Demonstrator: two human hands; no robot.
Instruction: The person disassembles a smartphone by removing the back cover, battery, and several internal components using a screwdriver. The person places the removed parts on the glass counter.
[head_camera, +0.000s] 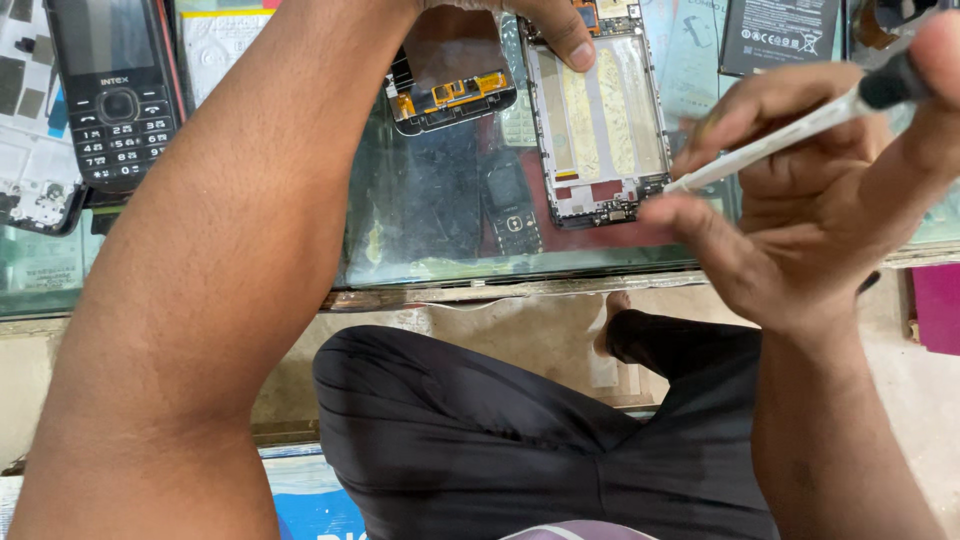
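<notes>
Glass tabletop (430, 240), scratched and cluttered, carries an opened phone frame (598, 125) near its front edge; the left hand (545, 22) pins the frame's far end with its fingers; the right hand (815, 190) has its grip closed around a thin white-shafted screwdriver (770, 145), tip at the frame's near right corner; the step looks like working a small screw there, which calls for steady downward pressure; a dark rectangular battery (775, 35) lies toward the far right edge; a black keypad phone (115, 85) toward the far left.
</notes>
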